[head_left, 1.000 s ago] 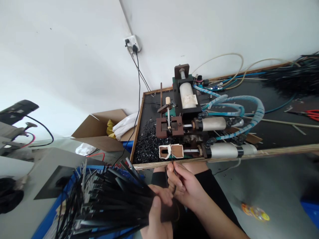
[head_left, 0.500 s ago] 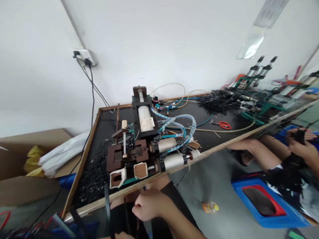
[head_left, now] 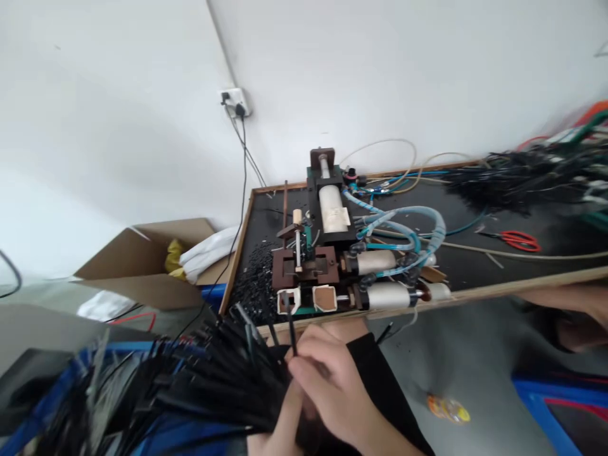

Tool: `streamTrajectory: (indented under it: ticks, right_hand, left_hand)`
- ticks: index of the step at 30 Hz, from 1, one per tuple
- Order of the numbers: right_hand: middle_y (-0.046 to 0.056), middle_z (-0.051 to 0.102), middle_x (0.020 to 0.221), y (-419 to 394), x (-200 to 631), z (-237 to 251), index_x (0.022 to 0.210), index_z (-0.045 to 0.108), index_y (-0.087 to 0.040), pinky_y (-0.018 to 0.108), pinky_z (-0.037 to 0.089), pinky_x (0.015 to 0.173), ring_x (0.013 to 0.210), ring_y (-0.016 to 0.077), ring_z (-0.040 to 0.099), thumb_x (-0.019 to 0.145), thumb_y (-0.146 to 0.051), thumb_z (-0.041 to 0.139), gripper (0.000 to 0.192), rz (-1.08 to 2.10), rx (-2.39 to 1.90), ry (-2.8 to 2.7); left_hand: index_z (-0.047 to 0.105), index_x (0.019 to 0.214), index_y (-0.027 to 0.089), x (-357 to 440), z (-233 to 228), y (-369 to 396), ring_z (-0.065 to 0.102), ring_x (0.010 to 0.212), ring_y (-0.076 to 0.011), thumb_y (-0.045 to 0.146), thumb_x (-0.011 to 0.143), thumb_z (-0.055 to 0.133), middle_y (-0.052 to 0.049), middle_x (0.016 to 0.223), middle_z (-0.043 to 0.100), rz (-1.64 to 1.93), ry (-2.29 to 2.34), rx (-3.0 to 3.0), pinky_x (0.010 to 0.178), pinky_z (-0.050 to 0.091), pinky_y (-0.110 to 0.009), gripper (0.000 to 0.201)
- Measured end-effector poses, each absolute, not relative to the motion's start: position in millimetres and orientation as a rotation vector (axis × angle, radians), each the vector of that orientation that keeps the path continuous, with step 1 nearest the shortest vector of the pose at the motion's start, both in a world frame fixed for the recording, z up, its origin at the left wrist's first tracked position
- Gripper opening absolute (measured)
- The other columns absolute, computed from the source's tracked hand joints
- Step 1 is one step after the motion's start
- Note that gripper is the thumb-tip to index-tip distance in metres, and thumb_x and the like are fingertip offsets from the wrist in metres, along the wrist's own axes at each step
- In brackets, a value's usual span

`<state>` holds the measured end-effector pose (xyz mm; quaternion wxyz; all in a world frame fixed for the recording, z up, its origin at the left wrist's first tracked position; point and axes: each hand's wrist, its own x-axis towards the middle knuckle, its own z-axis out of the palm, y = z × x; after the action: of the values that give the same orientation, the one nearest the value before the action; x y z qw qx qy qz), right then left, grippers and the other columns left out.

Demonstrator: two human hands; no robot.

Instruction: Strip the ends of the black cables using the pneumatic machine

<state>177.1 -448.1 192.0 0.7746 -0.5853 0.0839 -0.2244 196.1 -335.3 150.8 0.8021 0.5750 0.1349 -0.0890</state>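
At the near edge of the surface [head_left: 456, 269], my right hand [head_left: 330, 383] pinches one black strip [head_left: 291, 332], its tip overlapping a white-edged block [head_left: 297, 301] in view. My left hand [head_left: 282, 427] grips a bundle of strips [head_left: 228, 383].

Shows as a thick bundle of black strips [head_left: 228, 386], narrow and flat, with a grey sheen on a few. Sits gathered tight in the left grip [head_left: 282, 427], then splays brush-like toward the left, with uneven ends and some blur. Lies slanted below the front edge of the desk [head_left: 470, 269], beside the near left corner, with some upper ends close to that edge. Shows also as a single black strip [head_left: 291, 332], pinched in the right grip [head_left: 327, 383], thin and fairly straight along the visible length. Points up and away from the fingers, leaning slightly left, with the tip seen against the left-hand one of two white-edged brown pads [head_left: 295, 303]; impossible to tell whether touching or merely in front
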Motion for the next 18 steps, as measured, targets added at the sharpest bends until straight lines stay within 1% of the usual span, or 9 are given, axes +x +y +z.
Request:
streamTrajectory:
  ticks: [1, 3, 4, 6, 8, 9, 11, 13, 18]
  right_hand:
    - [0.003, 0.060, 0.094, -446.4, 179.8, 189.3, 0.082, 0.076, -0.020, 0.022, 0.039, 0.042, 0.055, 0.0102, 0.053, 0.099, -0.045, 0.071, 0.031, -0.474, -1.204, 0.185]
    - [0.003, 0.062, 0.093, -444.7, 186.2, 182.0, 0.084, 0.076, -0.019, 0.022, 0.036, 0.039, 0.048, 0.0071, 0.046, 0.101, -0.051, 0.069, 0.037, -0.443, -1.053, 0.195]
    - [0.002, 0.064, 0.089, -444.4, 189.5, 177.9, 0.085, 0.076, -0.019, 0.021, 0.034, 0.040, 0.046, 0.0061, 0.042, 0.100, -0.053, 0.070, 0.038, -0.434, -0.979, 0.209]
    - [0.000, 0.065, 0.073, -444.4, 195.6, 169.5, 0.085, 0.073, -0.017, 0.019, 0.025, 0.040, 0.042, 0.0046, 0.033, 0.099, -0.054, 0.072, 0.039, -0.388, -0.809, 0.231]
    - [-0.002, 0.064, 0.059, -444.7, 200.6, 162.2, 0.084, 0.071, -0.017, 0.019, 0.017, 0.038, 0.037, 0.0039, 0.025, 0.097, -0.052, 0.075, 0.038, -0.297, -0.627, 0.215]
    - [-0.003, 0.063, 0.055, -444.8, 202.6, 159.3, 0.084, 0.070, -0.017, 0.020, 0.014, 0.038, 0.035, 0.0041, 0.023, 0.095, -0.052, 0.077, 0.037, -0.256, -0.554, 0.199]
    - [-0.004, 0.062, 0.052, -444.9, 205.6, 155.2, 0.084, 0.068, -0.018, 0.020, 0.014, 0.037, 0.034, 0.0043, 0.023, 0.091, -0.052, 0.082, 0.037, -0.222, -0.462, 0.179]
    - [-0.005, 0.062, 0.054, -444.6, 207.1, 153.3, 0.084, 0.066, -0.019, 0.019, 0.014, 0.037, 0.034, 0.0036, 0.021, 0.087, -0.053, 0.085, 0.039, -0.226, -0.429, 0.179]
    - [-0.010, 0.056, 0.053, -442.6, 206.5, 153.4, 0.085, 0.064, -0.020, 0.017, 0.016, 0.038, 0.036, 0.0035, 0.015, 0.090, -0.046, 0.085, 0.034, -0.259, -0.344, 0.148]
  left_hand:
    - [0.080, 0.079, 0.024, 197.1, 155.9, -337.5, 0.077, 0.090, -0.0293, 0.030, 0.061, 0.103, -0.005, 0.096, 0.080, -0.187, 0.287, 1.232, 0.072, 0.066, -0.033, 0.030]
    - [0.081, 0.088, 0.023, 200.8, 165.1, -341.6, 0.076, 0.088, -0.0245, 0.037, 0.069, 0.098, -0.004, 0.099, 0.080, -0.200, 0.259, 1.196, 0.072, 0.065, -0.028, 0.029]
    - [0.081, 0.091, 0.023, 203.5, 168.5, -342.4, 0.075, 0.086, -0.0223, 0.038, 0.073, 0.095, -0.004, 0.099, 0.079, -0.217, 0.225, 1.155, 0.071, 0.064, -0.026, 0.028]
    - [0.078, 0.086, 0.021, 209.8, 172.3, -340.6, 0.073, 0.083, -0.0193, 0.038, 0.078, 0.092, -0.002, 0.091, 0.075, -0.218, 0.154, 1.110, 0.073, 0.063, -0.023, 0.023]
    - [0.074, 0.078, 0.020, 215.2, 173.2, -336.0, 0.069, 0.077, -0.0179, 0.037, 0.079, 0.091, 0.000, 0.078, 0.070, -0.202, 0.080, 1.114, 0.076, 0.063, -0.024, 0.024]
    - [0.073, 0.077, 0.021, 216.6, 173.5, -333.9, 0.067, 0.072, -0.0171, 0.037, 0.080, 0.090, 0.001, 0.072, 0.068, -0.189, 0.055, 1.121, 0.077, 0.064, -0.025, 0.024]
    - [0.072, 0.082, 0.023, 216.2, 175.8, -332.5, 0.062, 0.065, -0.0158, 0.037, 0.084, 0.086, 0.002, 0.064, 0.064, -0.156, 0.042, 1.122, 0.078, 0.064, -0.027, 0.020]
    - [0.071, 0.088, 0.024, 212.5, 180.7, -335.2, 0.059, 0.063, -0.0154, 0.034, 0.089, 0.080, 0.004, 0.061, 0.062, -0.116, 0.068, 1.106, 0.077, 0.063, -0.027, 0.013]
    - [0.070, 0.093, 0.025, 206.0, 191.8, -343.6, 0.054, 0.060, -0.0154, 0.026, 0.093, 0.071, 0.004, 0.058, 0.059, -0.089, 0.096, 1.098, 0.072, 0.060, -0.025, 0.002]
